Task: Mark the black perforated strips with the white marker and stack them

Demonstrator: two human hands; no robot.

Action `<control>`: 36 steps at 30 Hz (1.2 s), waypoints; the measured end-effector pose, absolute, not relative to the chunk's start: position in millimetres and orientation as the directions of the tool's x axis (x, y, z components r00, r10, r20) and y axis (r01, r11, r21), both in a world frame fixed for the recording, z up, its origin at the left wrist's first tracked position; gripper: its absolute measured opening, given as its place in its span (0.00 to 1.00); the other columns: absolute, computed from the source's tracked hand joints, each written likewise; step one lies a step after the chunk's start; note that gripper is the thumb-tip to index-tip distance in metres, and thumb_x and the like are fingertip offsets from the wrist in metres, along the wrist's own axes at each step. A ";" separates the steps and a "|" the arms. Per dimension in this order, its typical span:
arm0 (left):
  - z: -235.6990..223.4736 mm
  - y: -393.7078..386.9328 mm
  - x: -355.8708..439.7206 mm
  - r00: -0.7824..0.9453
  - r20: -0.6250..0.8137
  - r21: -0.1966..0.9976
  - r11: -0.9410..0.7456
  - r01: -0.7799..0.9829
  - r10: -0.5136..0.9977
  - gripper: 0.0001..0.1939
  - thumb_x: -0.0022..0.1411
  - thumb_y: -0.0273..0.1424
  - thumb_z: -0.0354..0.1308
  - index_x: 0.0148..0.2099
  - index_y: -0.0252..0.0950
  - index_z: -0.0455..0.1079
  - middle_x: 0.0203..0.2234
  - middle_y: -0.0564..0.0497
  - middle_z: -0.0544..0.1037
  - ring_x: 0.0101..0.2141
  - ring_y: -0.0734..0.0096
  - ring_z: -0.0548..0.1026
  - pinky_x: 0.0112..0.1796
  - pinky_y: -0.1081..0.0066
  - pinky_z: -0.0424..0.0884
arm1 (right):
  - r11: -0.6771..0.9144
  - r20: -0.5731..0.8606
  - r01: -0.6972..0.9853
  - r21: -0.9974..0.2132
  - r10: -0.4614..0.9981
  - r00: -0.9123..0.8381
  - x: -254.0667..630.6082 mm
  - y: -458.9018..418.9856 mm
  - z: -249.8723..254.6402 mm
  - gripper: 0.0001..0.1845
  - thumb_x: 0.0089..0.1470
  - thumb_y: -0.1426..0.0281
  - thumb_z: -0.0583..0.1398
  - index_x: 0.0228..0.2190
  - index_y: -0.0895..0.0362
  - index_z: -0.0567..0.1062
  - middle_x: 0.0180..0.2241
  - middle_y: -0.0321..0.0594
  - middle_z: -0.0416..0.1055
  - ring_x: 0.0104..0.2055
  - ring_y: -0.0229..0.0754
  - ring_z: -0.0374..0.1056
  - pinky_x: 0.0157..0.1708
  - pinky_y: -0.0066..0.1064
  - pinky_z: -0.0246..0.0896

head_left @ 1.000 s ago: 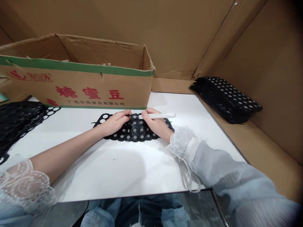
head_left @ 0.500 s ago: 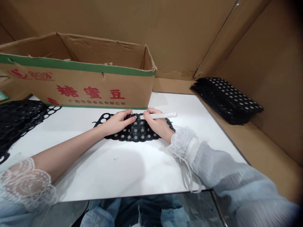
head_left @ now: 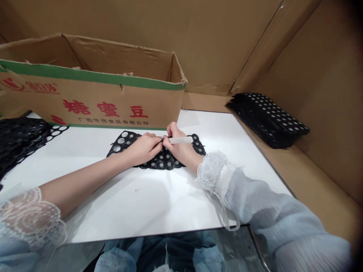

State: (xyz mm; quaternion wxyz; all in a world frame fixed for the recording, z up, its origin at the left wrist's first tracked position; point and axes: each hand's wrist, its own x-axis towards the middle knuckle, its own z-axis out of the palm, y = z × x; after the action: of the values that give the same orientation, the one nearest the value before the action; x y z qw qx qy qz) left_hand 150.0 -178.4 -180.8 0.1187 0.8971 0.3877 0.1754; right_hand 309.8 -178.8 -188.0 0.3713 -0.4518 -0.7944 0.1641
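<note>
A black piece full of round holes (head_left: 166, 165) lies flat on the white tabletop, its middle partly covered by my hands. My left hand (head_left: 146, 148) rests on it, thumb and fingers pinched together at its far edge. Close beside those fingertips, my right hand (head_left: 181, 148) is closed around a slim white pen-like tool (head_left: 181, 140), which lies sideways through the grip. The tool's tip is hidden among my fingers. What exactly its tip touches cannot be made out.
Behind my hands stands an open cardboard box (head_left: 104, 102) with a green rim and red lettering. More black holed pieces (head_left: 21, 141) are heaped at the left. A stack of black dotted pieces (head_left: 268, 121) sits at the right, beyond the white tabletop (head_left: 136, 211).
My left thumb and fingers have come together from a wider spread. My right hand and the white tool have shifted left, closer to the left fingertips. The view has turned slightly.
</note>
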 end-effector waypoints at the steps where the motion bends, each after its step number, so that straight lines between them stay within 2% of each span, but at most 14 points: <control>1: -180.8 -179.3 150.3 0.631 0.231 0.344 -0.669 0.659 0.741 0.15 0.61 0.32 0.39 0.27 0.35 0.61 0.21 0.50 0.67 0.26 0.68 0.65 0.35 0.68 0.60 | 0.535 0.443 0.625 -0.569 0.839 -0.316 307.5 -177.4 -188.1 0.03 0.50 0.69 0.49 0.30 0.54 0.56 0.24 0.34 0.57 0.26 0.38 0.54 0.30 0.31 0.50; 5: -178.4 -181.1 148.4 0.609 0.233 0.355 -0.649 0.673 0.758 0.15 0.61 0.34 0.39 0.25 0.35 0.59 0.20 0.50 0.65 0.25 0.69 0.64 0.32 0.70 0.59 | 0.529 0.447 0.667 -0.525 0.838 -0.312 306.4 -172.1 -187.4 0.04 0.50 0.70 0.49 0.31 0.54 0.57 0.23 0.34 0.57 0.27 0.38 0.55 0.31 0.32 0.49; 10: -176.2 -176.2 142.1 0.604 0.207 0.405 -0.630 0.663 0.769 0.16 0.62 0.36 0.38 0.25 0.36 0.54 0.20 0.53 0.62 0.25 0.70 0.63 0.30 0.71 0.58 | 0.544 0.436 0.476 -0.691 0.839 -0.326 325.5 -173.3 -184.7 0.03 0.52 0.68 0.49 0.29 0.54 0.57 0.25 0.33 0.56 0.26 0.36 0.53 0.30 0.30 0.52; 12: -176.3 -173.5 140.0 0.564 0.171 0.469 -0.570 0.675 0.808 0.16 0.62 0.38 0.39 0.26 0.36 0.55 0.20 0.53 0.63 0.25 0.70 0.63 0.29 0.71 0.57 | 0.531 0.401 0.429 -0.731 0.843 -0.359 332.2 -174.2 -184.2 0.09 0.54 0.66 0.48 0.24 0.54 0.58 0.24 0.33 0.56 0.28 0.37 0.54 0.32 0.31 0.54; 15: -176.1 -171.3 137.4 0.542 0.114 0.538 -0.511 0.671 0.832 0.16 0.60 0.41 0.40 0.27 0.36 0.56 0.21 0.54 0.63 0.25 0.71 0.63 0.28 0.72 0.57 | 0.542 0.379 0.435 -0.719 0.831 -0.408 335.0 -175.3 -184.4 0.16 0.54 0.64 0.49 0.17 0.56 0.60 0.25 0.36 0.59 0.34 0.38 0.58 0.40 0.34 0.53; 17: -175.4 -171.3 135.9 0.575 0.104 0.545 -0.530 0.649 0.811 0.15 0.58 0.42 0.44 0.28 0.36 0.57 0.21 0.55 0.63 0.25 0.72 0.62 0.27 0.72 0.57 | 0.550 0.388 0.437 -0.711 0.826 -0.409 333.7 -176.1 -185.0 0.17 0.53 0.65 0.50 0.16 0.56 0.62 0.27 0.37 0.62 0.36 0.39 0.59 0.43 0.35 0.52; 20: -174.7 -171.5 134.3 0.618 0.094 0.550 -0.559 0.621 0.780 0.13 0.55 0.41 0.48 0.28 0.35 0.57 0.21 0.55 0.62 0.25 0.72 0.62 0.27 0.73 0.57 | 0.569 0.409 0.436 -0.697 0.815 -0.409 331.6 -177.4 -186.6 0.16 0.52 0.65 0.51 0.16 0.56 0.64 0.28 0.37 0.63 0.36 0.39 0.59 0.43 0.35 0.52; 26: -176.0 -170.0 134.2 0.615 0.077 0.573 -0.540 0.616 0.785 0.12 0.54 0.38 0.48 0.25 0.35 0.56 0.20 0.55 0.61 0.24 0.73 0.62 0.27 0.73 0.58 | 0.601 0.423 0.497 -0.626 0.797 -0.431 328.7 -179.6 -188.9 0.17 0.53 0.65 0.51 0.16 0.57 0.62 0.28 0.37 0.63 0.36 0.39 0.56 0.43 0.36 0.50; 32: -177.5 -170.8 136.8 0.566 0.055 0.624 -0.470 0.624 0.823 0.09 0.55 0.36 0.47 0.29 0.34 0.61 0.23 0.54 0.67 0.27 0.70 0.66 0.30 0.72 0.61 | 0.541 0.377 0.549 -0.637 0.840 -0.390 321.4 -179.0 -188.1 0.15 0.54 0.66 0.50 0.18 0.56 0.63 0.29 0.38 0.62 0.38 0.41 0.54 0.44 0.37 0.49; 36: -178.6 -174.1 140.4 0.527 0.086 0.665 -0.442 0.602 0.846 0.10 0.55 0.33 0.46 0.35 0.34 0.65 0.30 0.53 0.72 0.33 0.67 0.68 0.35 0.71 0.62 | 0.474 0.367 0.586 -0.657 0.880 -0.301 312.9 -180.7 -189.5 0.14 0.54 0.67 0.49 0.19 0.56 0.63 0.29 0.39 0.61 0.37 0.41 0.54 0.43 0.37 0.50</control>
State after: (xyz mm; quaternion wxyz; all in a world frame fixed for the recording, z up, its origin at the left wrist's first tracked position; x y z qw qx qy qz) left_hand 140.4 -174.1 -178.6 0.2927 0.8232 0.4396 0.2086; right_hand 312.9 -180.7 -189.5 0.3585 -0.4700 -0.7801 0.2049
